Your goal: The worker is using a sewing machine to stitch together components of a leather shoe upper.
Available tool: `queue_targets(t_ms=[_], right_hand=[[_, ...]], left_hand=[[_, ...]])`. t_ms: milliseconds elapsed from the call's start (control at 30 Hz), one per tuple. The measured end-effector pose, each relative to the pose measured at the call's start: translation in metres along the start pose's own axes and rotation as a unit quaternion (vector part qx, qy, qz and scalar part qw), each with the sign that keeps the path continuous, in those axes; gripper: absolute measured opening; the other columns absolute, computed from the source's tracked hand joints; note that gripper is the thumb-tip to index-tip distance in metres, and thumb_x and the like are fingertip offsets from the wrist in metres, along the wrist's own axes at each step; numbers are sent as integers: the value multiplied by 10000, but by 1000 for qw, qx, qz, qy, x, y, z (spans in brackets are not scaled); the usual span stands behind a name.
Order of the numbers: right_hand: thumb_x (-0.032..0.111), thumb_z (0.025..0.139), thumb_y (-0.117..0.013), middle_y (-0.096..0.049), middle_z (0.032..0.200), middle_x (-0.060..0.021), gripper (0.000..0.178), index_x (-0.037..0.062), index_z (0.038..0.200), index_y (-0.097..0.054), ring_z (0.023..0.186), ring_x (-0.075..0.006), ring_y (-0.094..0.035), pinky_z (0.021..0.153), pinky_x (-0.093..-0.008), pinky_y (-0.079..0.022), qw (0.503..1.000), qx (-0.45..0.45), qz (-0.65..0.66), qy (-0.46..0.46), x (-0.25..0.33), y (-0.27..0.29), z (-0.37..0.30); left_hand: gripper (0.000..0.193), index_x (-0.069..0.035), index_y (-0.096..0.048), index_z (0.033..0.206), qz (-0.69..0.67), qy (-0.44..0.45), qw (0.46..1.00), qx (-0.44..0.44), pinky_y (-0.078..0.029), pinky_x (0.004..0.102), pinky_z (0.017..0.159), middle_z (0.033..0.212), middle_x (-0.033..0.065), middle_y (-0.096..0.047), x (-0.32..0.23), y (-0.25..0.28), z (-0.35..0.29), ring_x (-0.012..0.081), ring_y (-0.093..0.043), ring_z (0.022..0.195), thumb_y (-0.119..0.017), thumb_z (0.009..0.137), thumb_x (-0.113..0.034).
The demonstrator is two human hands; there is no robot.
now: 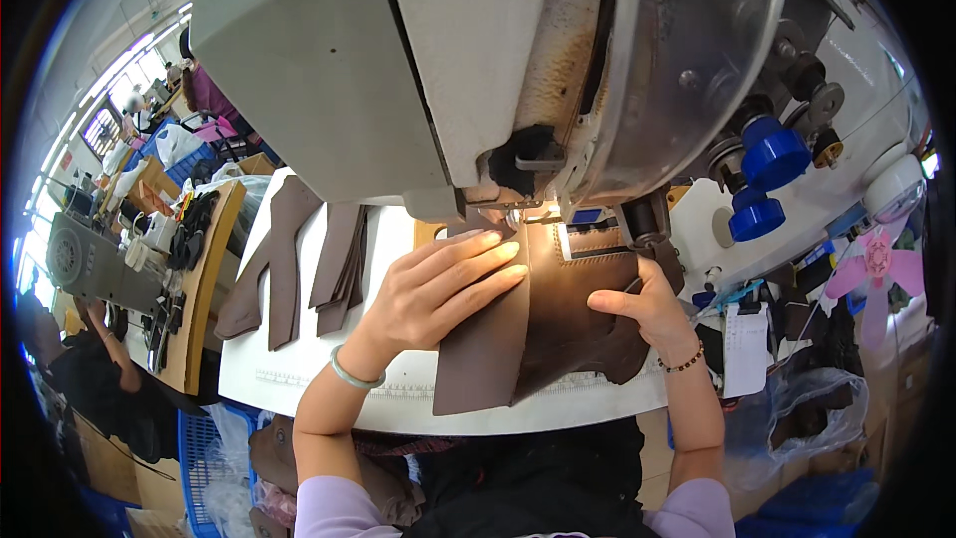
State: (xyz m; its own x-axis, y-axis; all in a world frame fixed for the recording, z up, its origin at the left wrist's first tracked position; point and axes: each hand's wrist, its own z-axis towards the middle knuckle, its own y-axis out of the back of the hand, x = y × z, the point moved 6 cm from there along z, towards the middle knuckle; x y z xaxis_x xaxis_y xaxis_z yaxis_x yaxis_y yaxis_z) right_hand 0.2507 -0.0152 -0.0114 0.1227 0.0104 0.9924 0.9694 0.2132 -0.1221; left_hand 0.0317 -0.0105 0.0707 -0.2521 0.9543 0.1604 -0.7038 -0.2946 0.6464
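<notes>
White table (254, 359): beneath the sewing machine (319, 70).
Brown panel (568, 329): under the machine.
Left hand (443, 284): laid flat on panel, ungrasping, probably steadying.
Right hand (652, 307): thumb atop panel; fingers hidden, grip untellable.
Cut pieces (286, 264): left of machine, likely for easy reach.

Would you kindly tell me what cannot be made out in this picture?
Some fingers of the right hand: head view, hidden by the brown piece.
Most of the lower stacked brown strips: head view, covered by those above.
Top of the sewing machine: head view, cut off by the upper edge.
Marks on the white slip: head view, too small.
</notes>
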Motion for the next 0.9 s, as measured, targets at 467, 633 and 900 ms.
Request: queue_targets(t_ms=[467,633,900], right_hand=[[70,772,-773,-673,1006,-46,397,-9,1125,-609,885,-101,-619,818,-241,-502,999,9,28,41,5,-4,1],[71,768,-775,-671,1007,-52,383,-8,1104,-609,889,-107,-620,827,-250,-500,999,-8,15,36,3,-4,1],[83,754,-779,-677,964,-49,331,0,1042,-638,867,-108,-624,800,-255,-506,998,-14,40,45,10,-5,10]], left_hand=[[404,-11,-673,1080,42,18,997,60,-567,331,803,1019,71,-646,-10,4,5,235,-650,985,-596,695,-103],[384,-11,-675,1072,42,11,998,48,-571,319,800,1012,69,-645,-9,4,3,230,-653,980,-597,707,-97],[452,-23,-645,1125,24,19,998,47,-553,337,803,1031,67,-634,4,1,0,244,-640,999,-589,693,-143]])
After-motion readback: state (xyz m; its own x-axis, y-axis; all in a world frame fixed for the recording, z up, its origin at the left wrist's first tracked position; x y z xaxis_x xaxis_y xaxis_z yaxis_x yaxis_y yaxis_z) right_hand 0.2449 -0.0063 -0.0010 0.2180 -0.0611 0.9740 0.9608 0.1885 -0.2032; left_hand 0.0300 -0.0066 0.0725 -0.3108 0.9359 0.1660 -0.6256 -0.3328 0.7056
